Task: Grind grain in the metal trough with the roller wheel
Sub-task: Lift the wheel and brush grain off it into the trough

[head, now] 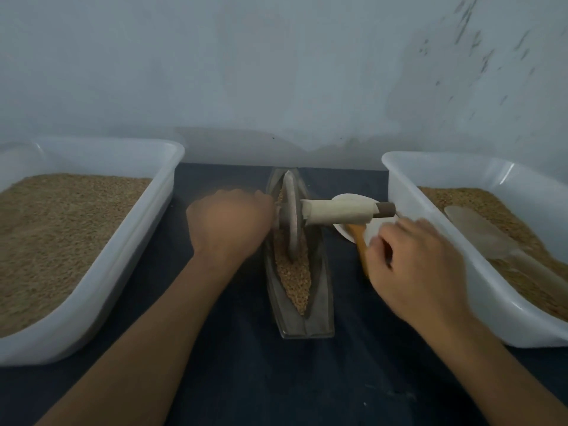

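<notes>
The narrow boat-shaped grey metal trough (299, 256) lies lengthwise on the dark blue tabletop (233, 364), running away from the person, so the wheel can travel its length; brown grain (292, 278) fills its channel, heaped toward the near end. The flat grey metal roller wheel (291, 215) stands upright on edge in the trough's far half, its axle crossing the trough so each side offers a handle. The left hand (229, 222) is curled at the trough's left, seemingly round the left handle, though blur hides the grip itself. The pale cloth-wrapped right handle (338, 212) juts free to the trough's right; the right hand (415, 262) sits just short of it, fingers curled loosely and gripping nothing, probably reaching for it. Beyond that hand a small white dish (356, 199) and an orange-handled tool (359, 241) lie right of the trough. Left of the trough, a white plastic tub (147, 222) holds brown grain; right of it, another white tub (408, 186) holds grain and a translucent scoop (479, 232).
</notes>
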A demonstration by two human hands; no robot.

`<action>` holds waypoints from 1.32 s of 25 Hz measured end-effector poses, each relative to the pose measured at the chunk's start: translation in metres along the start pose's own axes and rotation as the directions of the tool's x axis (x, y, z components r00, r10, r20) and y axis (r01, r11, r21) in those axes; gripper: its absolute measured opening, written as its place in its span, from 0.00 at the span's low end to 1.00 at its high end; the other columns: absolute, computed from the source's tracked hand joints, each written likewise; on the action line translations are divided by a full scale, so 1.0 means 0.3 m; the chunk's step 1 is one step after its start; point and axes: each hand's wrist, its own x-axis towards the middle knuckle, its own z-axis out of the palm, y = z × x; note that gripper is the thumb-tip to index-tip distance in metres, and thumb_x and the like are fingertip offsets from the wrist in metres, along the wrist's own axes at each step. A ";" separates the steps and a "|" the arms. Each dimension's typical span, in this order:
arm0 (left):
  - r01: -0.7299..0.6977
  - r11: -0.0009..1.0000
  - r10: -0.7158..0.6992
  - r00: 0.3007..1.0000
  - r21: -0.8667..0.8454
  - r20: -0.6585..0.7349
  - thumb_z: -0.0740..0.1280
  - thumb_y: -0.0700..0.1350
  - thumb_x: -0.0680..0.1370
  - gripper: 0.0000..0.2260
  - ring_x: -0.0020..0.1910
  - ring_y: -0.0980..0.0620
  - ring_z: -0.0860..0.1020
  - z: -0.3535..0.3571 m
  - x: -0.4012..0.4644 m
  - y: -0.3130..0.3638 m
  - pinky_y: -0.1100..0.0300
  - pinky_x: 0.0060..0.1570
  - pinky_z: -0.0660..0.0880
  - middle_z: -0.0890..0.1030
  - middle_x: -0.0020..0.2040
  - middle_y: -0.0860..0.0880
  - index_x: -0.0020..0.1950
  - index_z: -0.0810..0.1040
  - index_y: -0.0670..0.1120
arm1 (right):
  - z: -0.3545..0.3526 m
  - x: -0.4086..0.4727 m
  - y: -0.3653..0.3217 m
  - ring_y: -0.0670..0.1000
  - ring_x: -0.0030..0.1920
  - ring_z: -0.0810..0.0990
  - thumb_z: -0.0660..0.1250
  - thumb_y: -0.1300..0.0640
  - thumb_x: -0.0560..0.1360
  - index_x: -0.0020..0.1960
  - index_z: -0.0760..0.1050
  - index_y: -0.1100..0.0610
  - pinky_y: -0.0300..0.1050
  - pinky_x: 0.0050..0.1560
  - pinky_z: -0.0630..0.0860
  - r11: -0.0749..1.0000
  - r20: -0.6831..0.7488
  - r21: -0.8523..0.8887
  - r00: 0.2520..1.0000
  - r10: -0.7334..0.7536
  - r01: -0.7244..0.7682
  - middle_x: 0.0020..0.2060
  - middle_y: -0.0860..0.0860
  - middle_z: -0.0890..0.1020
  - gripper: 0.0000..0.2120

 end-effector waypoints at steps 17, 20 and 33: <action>0.178 0.968 -0.203 0.970 -0.178 -0.134 0.54 0.56 0.82 0.29 0.22 0.46 0.68 -0.033 0.017 0.020 0.60 0.32 0.57 0.69 0.22 0.48 0.23 0.68 0.46 | 0.115 0.165 -0.023 0.51 0.41 0.77 0.67 0.36 0.73 0.44 0.73 0.47 0.51 0.48 0.78 0.943 0.591 -0.086 0.746 0.308 -0.321 0.39 0.48 0.78 0.15; 0.225 0.947 -0.256 0.960 -0.230 -0.116 0.54 0.57 0.82 0.29 0.23 0.47 0.67 -0.039 0.019 0.017 0.59 0.32 0.56 0.69 0.22 0.48 0.23 0.69 0.45 | 0.127 0.193 -0.029 0.51 0.40 0.76 0.69 0.43 0.76 0.48 0.72 0.51 0.51 0.46 0.76 0.933 0.561 -0.106 0.754 0.342 -0.345 0.39 0.49 0.76 0.12; 0.520 0.715 -0.560 0.826 -0.468 0.064 0.50 0.60 0.79 0.26 0.31 0.45 0.72 -0.046 0.011 -0.016 0.52 0.37 0.65 0.72 0.28 0.48 0.26 0.67 0.46 | -0.088 0.322 -0.046 0.40 0.28 0.70 0.61 0.57 0.80 0.46 0.68 0.57 0.32 0.29 0.68 0.690 -0.171 0.703 0.900 0.401 -0.173 0.32 0.46 0.71 0.05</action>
